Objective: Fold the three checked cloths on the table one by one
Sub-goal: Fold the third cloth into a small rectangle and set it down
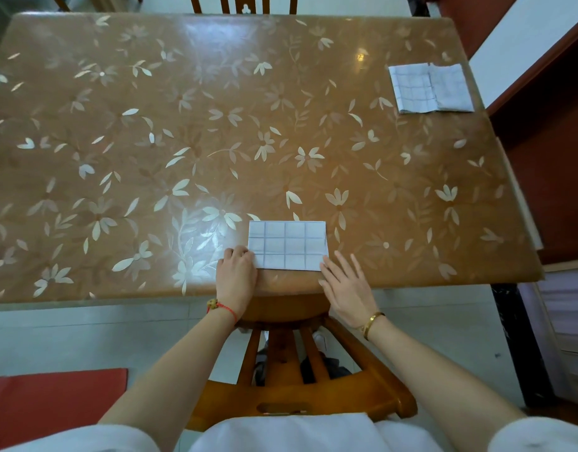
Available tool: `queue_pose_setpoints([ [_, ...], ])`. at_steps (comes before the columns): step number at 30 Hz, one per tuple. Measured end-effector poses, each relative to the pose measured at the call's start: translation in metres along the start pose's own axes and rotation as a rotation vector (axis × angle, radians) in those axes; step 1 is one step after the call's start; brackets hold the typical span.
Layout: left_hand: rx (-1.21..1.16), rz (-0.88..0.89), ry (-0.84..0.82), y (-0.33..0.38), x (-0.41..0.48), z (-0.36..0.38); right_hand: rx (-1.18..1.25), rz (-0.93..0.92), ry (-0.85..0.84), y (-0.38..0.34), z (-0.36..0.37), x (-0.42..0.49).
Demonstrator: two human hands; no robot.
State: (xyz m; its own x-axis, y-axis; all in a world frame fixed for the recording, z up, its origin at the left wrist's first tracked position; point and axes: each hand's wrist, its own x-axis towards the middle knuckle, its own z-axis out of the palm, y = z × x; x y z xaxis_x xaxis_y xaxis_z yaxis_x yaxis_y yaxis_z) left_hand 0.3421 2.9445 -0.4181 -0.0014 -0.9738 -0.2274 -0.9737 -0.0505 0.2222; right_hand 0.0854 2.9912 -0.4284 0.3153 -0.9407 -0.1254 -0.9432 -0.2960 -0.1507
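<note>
A white checked cloth (288,244) lies folded into a small rectangle near the table's front edge. My left hand (236,277) has its fingers curled at the cloth's near left corner and pinches that corner. My right hand (344,283) lies flat with straight fingers, its fingertips touching the cloth's near right corner. At the far right of the table lie two more folded checked cloths (431,88), side by side and overlapping.
The brown table (183,125) has a flower pattern and a glossy top. A wooden chair (290,370) stands between me and the table's front edge. Another chair back (245,4) shows at the far side. A dark red cabinet (554,164) stands to the right.
</note>
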Motion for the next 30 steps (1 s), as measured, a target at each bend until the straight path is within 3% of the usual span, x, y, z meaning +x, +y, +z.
queue_pose_setpoints([
  [3, -0.218, -0.133, -0.006, 0.011, 0.004, -0.002, 0.113, 0.116, 0.131, 0.006, -0.008, 0.007],
  [9, -0.727, -0.485, -0.018, 0.026, 0.021, -0.006, 0.458, 0.398, 0.064, 0.000, -0.016, 0.037],
  [14, -0.828, -0.669, -0.120, 0.031, 0.036, -0.011, 0.595, 0.488, 0.026, -0.001, -0.021, 0.046],
  [17, -0.846, -0.666, -0.186, 0.034, 0.038, -0.015, 0.655, 0.514, -0.016, 0.003, -0.022, 0.050],
  [21, -1.003, -0.633, -0.149, 0.040, 0.035, -0.024, 0.811, 0.612, -0.017, 0.008, -0.033, 0.054],
  [25, -1.080, -0.469, -0.072, 0.049, 0.027, -0.045, 0.891, 0.678, 0.031, 0.017, -0.045, 0.054],
  [30, -1.053, -0.209, 0.033, 0.069, 0.003, -0.094, 0.946, 0.536, 0.129, 0.030, -0.079, 0.061],
])
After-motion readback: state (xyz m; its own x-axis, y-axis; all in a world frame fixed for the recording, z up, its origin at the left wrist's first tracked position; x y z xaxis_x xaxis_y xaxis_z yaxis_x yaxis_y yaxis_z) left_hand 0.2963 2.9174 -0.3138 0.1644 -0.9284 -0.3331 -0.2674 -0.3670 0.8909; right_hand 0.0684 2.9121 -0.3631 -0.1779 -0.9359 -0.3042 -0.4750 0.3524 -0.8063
